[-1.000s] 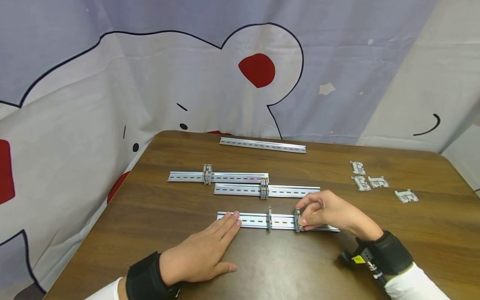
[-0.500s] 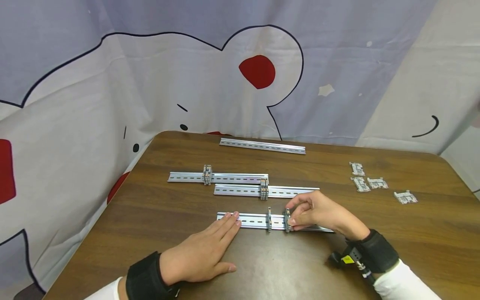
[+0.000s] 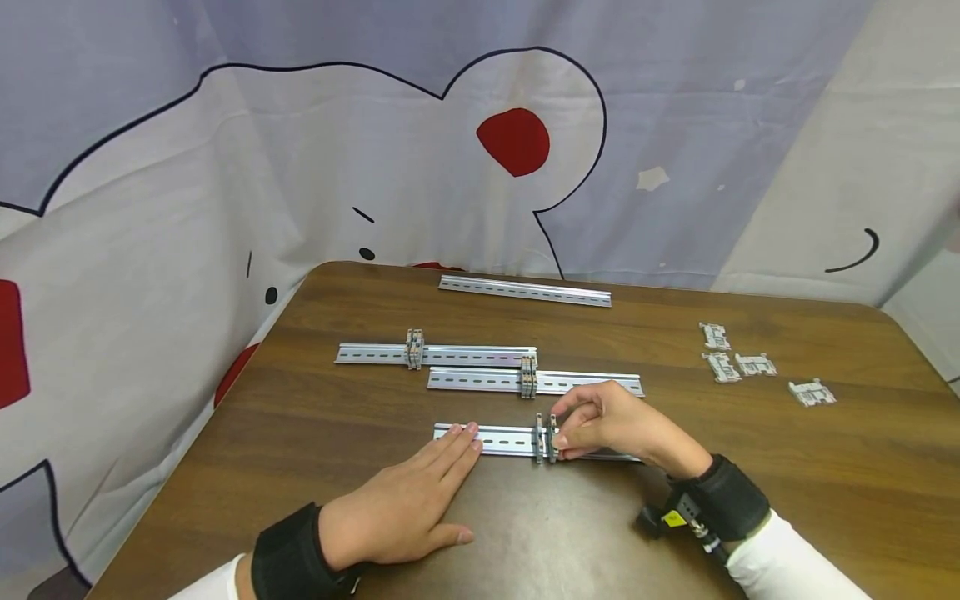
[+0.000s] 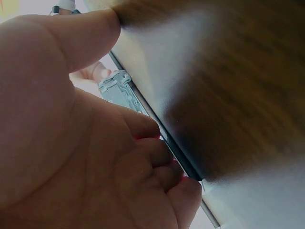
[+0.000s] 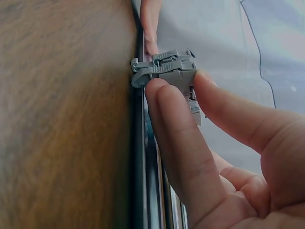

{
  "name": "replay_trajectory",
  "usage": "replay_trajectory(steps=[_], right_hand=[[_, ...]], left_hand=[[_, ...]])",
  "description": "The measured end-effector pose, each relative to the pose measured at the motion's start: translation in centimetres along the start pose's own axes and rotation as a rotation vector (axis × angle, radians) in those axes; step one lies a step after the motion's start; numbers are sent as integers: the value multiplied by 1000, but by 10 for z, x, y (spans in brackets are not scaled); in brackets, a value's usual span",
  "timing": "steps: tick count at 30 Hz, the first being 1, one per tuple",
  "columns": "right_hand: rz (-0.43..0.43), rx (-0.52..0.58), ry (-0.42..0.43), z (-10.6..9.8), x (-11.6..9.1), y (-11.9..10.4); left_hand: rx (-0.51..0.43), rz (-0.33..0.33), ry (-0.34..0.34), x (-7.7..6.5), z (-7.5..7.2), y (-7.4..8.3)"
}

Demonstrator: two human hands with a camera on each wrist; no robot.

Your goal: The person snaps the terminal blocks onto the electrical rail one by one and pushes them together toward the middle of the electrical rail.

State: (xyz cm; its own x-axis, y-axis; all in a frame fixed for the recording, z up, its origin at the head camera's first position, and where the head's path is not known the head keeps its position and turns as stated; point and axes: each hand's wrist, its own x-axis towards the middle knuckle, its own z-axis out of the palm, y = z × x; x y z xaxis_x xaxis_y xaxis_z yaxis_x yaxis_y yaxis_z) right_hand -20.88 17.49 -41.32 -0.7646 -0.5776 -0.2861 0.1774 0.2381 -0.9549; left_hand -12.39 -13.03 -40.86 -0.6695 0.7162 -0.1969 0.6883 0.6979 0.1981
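A slotted metal DIN rail [image 3: 504, 442] lies on the table in front of me. My left hand [image 3: 408, 500] rests with straight fingers across the rail's left end, its thumb spread on the table. Two thin grey terminal blocks stand upright on the rail near its middle. My right hand [image 3: 615, 425] holds the right-hand terminal block [image 3: 552, 429] by its edges, close beside the other terminal block [image 3: 538, 450]. In the right wrist view, fingertips lie along the flat side of the held block [image 5: 178, 81] and another digit touches its outer edge. My right hand covers part of the rail.
Behind are two more rails with grouped terminal blocks, a left rail [image 3: 472, 356] and a middle rail [image 3: 472, 380]. A bare rail [image 3: 525, 290] lies at the back. Several loose terminal blocks [image 3: 722, 367] lie flat on the right. A printed curtain [image 3: 375, 167] hangs behind the table.
My right hand has slid the terminal block leftward along the rail, from well apart to close beside the other one. My left hand has stayed on the rail's left end.
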Motion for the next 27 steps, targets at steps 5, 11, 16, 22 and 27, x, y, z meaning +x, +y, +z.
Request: replay_trajectory(steps=[5, 11, 16, 22, 27], right_hand=[[4, 17, 4, 3, 3, 0], [9, 37, 0, 5, 5, 0], [5, 37, 0, 6, 6, 0], [11, 30, 10, 7, 7, 1], [24, 8, 17, 8, 5, 0]], left_hand=[[0, 2, 0, 0, 1, 0], [9, 2, 7, 0, 1, 0], [11, 1, 10, 0, 1, 0], [9, -3, 14, 0, 1, 0], [8, -9, 18, -1, 2, 0]])
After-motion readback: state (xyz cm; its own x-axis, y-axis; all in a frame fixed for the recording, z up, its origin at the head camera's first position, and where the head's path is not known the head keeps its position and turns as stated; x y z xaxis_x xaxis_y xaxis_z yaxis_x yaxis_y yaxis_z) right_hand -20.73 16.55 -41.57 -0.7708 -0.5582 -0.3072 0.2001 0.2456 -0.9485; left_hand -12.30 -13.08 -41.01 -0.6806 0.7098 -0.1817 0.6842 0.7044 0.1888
